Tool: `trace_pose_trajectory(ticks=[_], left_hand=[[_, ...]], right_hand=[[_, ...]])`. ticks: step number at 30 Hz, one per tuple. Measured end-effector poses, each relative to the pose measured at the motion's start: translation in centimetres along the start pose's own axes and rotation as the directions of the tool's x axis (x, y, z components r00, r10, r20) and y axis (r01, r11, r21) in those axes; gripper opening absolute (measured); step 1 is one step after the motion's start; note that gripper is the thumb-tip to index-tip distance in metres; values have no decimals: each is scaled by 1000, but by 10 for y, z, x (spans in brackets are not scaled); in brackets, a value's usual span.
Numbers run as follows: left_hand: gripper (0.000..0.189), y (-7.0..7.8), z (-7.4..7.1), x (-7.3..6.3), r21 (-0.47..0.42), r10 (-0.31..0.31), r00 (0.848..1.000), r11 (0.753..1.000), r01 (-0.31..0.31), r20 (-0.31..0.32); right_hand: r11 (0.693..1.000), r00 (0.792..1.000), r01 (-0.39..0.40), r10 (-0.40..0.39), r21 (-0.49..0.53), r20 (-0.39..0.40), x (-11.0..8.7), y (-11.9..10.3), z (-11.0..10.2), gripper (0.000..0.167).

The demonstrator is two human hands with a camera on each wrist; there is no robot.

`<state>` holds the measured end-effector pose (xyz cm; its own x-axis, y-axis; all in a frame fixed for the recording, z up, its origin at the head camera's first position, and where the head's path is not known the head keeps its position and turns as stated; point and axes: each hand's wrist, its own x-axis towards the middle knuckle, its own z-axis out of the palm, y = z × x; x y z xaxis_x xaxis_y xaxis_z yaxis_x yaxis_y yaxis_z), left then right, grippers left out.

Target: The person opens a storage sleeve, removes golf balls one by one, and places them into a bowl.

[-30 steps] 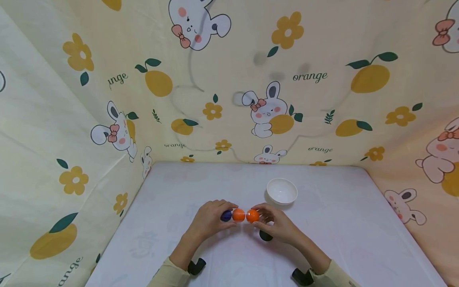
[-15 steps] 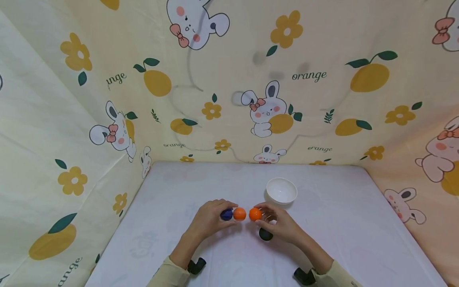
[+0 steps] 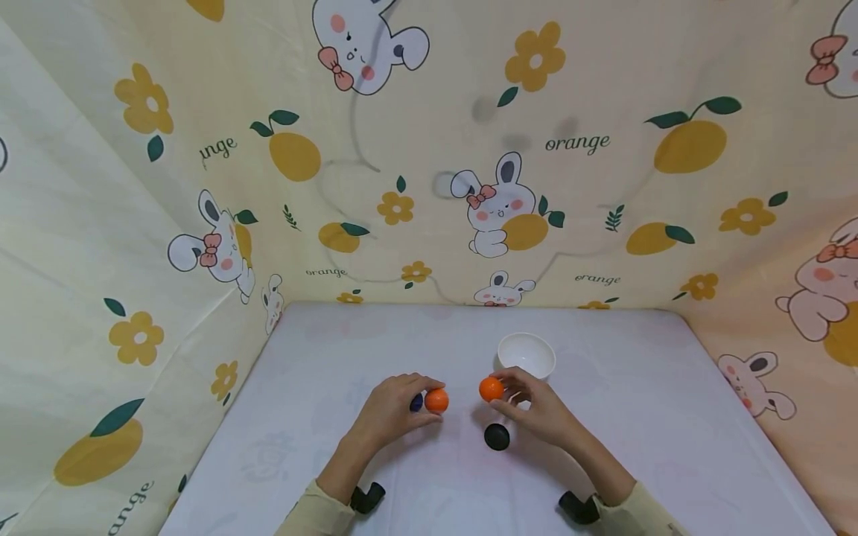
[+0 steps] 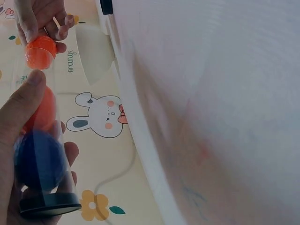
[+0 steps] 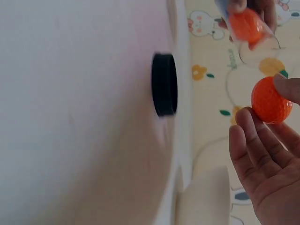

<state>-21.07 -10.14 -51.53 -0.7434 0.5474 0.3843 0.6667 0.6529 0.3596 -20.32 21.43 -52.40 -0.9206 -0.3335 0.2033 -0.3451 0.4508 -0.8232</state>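
My left hand point(image 3: 395, 408) grips a clear tube point(image 4: 50, 78) with a black end cap point(image 4: 49, 205). Inside it a dark blue ball point(image 4: 41, 161) lies nearest the capped end, with an orange ball point(image 3: 436, 400) beyond it. The tube's other end is uncovered and points toward my right hand point(image 3: 541, 413). Between thumb and fingertips that hand pinches a dimpled orange golf ball point(image 3: 491, 389), which is outside the tube. A loose black cap point(image 3: 497, 437) rests on the table just below the right hand in the head view.
A white bowl point(image 3: 526, 350) stands on the white-covered table point(image 3: 335, 342), right behind my right hand. A printed cloth point(image 3: 415, 134) with rabbits and oranges encloses the table's back and sides. Black wrist devices point(image 3: 578, 508) show at both sleeves.
My right hand has drawn the orange golf ball away from the tube's uncovered end, rightward and back toward the bowl. More of the black cap shows. The left hand has hardly moved.
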Motion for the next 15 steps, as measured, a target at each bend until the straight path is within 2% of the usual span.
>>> trace_pose_trajectory(ticks=[6,15], left_hand=[[56,-1,0,-1,28,13,1000,1000,-13,2],[57,-1,0,-1,36,0,1000,999,-1,17]], right_hand=[[998,995,60,-62,-20,-73,4,5,-15,41],[996,991,34,-44,-84,-125,9,18,-35,42]])
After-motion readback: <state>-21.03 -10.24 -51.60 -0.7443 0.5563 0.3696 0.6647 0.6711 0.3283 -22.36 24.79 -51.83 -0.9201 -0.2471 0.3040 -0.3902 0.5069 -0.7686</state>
